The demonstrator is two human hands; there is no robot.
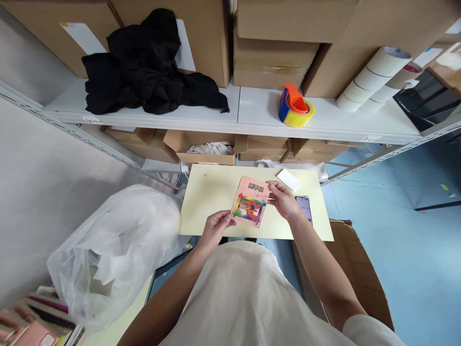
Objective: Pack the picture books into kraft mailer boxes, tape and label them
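Observation:
A thin pink booklet (239, 192) with a rainbow-framed picture on its cover is held above the pale yellow tabletop (205, 197). My left hand (216, 228) pinches its lower left edge. At the upper right corner, my right hand (283, 198) grips it between thumb and fingers. On the table beyond my right hand lies a small white block or pad (288, 179). A phone (305, 207) with a lit screen rests beside my right wrist, which partly hides it.
A shelf (252, 108) behind the table carries black cloth (144, 62), a tape dispenser (295, 108), tape or label rolls (374, 77) and boxes. An open carton (207, 158) stands below. Left are a plastic bag (118, 245) and stacked books (39, 322); right, cardboard (356, 269).

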